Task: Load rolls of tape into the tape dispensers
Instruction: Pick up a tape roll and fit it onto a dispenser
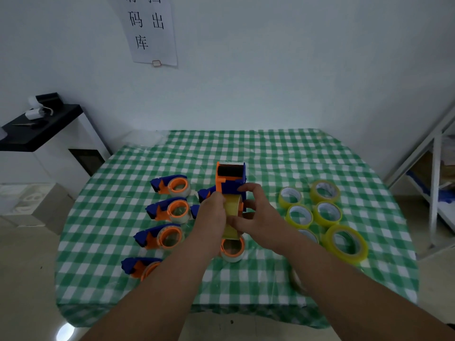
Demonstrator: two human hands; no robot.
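Forearms cover much of the near middle of the tabletop (270, 153), which wears a green-and-white checked cloth. Behind the left hand (213, 215) sit parts of two more blue dispensers (205, 193), mostly hidden, and a loaded one (232, 249) shows only its orange hub and clear roll below the wrists. A brownish roll (296, 281) at the near right is half hidden by the right forearm and blurred.

Both hands hold a blue-and-orange tape dispenser (230, 178) lifted above the middle of the tabletop. Its long axis runs away from the person, with the black roller and toothed cutting edge pointing to the far side. A yellowish tape roll (232, 207) sits in its near end, standing on edge between the hands. The left hand's fingers curl round the roll's left side; the right hand (256, 215) grips the dispenser body, thumb pressing on the roll. How far the roll is seated on the hub cannot be seen.

Four loaded dispensers (170, 210) lie in a column to the left, each holding a clear roll on an orange hub, noses pointing left; the nearest is partly covered by the left forearm. To the right lie loose yellow tape rolls (327, 212), flat on the cloth, one partly behind the right wrist.
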